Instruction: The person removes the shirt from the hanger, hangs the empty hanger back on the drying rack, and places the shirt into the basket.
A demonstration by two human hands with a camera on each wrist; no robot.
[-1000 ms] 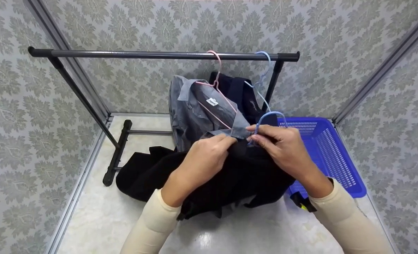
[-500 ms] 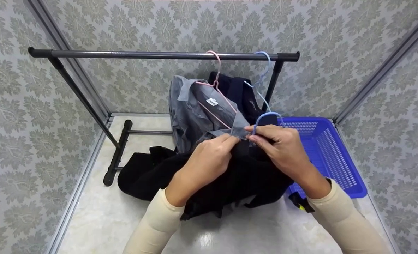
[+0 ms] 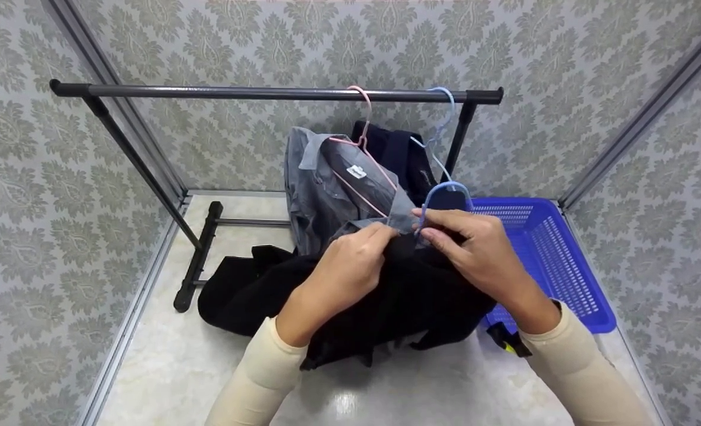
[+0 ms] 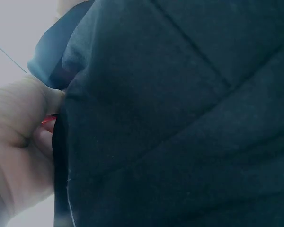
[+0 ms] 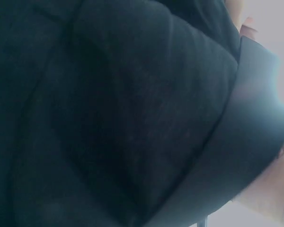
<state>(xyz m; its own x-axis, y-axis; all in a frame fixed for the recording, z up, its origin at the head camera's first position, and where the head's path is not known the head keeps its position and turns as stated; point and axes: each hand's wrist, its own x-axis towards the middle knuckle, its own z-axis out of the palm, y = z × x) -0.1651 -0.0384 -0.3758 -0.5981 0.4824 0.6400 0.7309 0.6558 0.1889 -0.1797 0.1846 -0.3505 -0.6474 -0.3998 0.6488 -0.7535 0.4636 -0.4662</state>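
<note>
A black collared shirt point(image 3: 433, 296) spreads in front of me, its dark seamed cloth filling most of both wrist views. My left hand point(image 3: 353, 257) pinches the shirt's collar edge; in the left wrist view, thumb and fingers close on the cloth. At the other side of the collar, my right hand point(image 3: 475, 242) pinches a blue hanger point(image 3: 445, 184) below its hook, which arches up over the fingers. The hanger's lower part is hidden by the shirt and hand. In the right wrist view the shirt's collar point(image 5: 241, 127) curves along the right side.
Behind the shirt stands a black clothes rack point(image 3: 226, 92). On its rail hang a grey shirt point(image 3: 312, 183) on a pink hanger point(image 3: 365, 112) and a dark navy garment point(image 3: 395, 148) on another blue hanger point(image 3: 445, 115). A blue basket point(image 3: 587, 278) sits at the right.
The hook of the held blue hanger has shifted slightly left and upward. My right fingers have moved a little with it; the left hand keeps its grip on the collar.
</note>
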